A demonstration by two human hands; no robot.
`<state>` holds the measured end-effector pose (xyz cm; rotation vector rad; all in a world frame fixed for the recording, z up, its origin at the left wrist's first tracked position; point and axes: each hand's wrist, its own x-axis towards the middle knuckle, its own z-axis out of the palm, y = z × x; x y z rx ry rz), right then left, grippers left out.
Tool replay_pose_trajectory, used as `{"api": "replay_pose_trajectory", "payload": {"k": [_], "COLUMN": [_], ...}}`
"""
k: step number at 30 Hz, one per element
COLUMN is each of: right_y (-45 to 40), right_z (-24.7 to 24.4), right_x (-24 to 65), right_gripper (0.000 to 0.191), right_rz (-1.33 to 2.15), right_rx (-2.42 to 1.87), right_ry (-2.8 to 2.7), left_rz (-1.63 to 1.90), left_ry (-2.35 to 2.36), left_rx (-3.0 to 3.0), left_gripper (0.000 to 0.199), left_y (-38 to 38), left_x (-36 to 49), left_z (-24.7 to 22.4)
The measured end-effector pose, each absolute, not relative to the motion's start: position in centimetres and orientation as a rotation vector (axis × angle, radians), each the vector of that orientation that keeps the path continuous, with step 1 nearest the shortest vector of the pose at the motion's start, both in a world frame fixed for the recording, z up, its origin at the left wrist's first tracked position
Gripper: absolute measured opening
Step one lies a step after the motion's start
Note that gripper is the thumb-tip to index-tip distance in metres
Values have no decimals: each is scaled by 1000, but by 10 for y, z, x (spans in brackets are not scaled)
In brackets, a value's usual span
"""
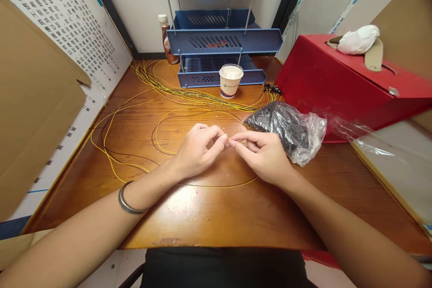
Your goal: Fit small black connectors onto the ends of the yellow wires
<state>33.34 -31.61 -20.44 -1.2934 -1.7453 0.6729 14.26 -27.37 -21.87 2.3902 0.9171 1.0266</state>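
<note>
My left hand (202, 149) and my right hand (265, 155) meet over the middle of the wooden table, fingertips almost touching. Thumb and forefinger of the right are pinched on a thin wire (243, 141). The left is pinched too, at the same spot, but what lies between its fingertips is too small to make out. Loops of yellow and black wire (219, 186) run around and beneath both hands. Behind them a long bundle of yellow wires (199, 97) stretches across the table, with small black connectors (272, 90) at its right end.
Beside my right hand lies a clear plastic bag (283, 128) of dark small parts. A paper cup (231, 82) stands before a blue tiered rack (224, 41), with a brown bottle (168, 40) to its left. A red box (313, 85) blocks the right side, cardboard (37, 99) the left.
</note>
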Motion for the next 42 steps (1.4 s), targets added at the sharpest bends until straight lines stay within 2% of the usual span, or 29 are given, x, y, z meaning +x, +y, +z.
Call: {"api": "replay_pose_trajectory", "payload": {"k": [24,27,32,42], "right_y": [-316,-316,-315,-316], "right_z": [-207,-207,-208,-206], "right_x": [334,334,335,334], "right_gripper": [19,19,19,20], "right_rz": [650,648,633,644], "right_rx": [-1227,-1232,-1225,-1234], "right_ry": [-1770,-1763,-1753,-1750], "left_rz": [1030,1050,1142,1219], "left_ry": [899,911,859,759], "left_rx": [2311,2265,2265,2345], "left_gripper": [48,43,19,8], "left_y": [-272,-273,-274,-273], "left_x": [141,140,140,143], "left_z": [-219,-218,-219,-219]}}
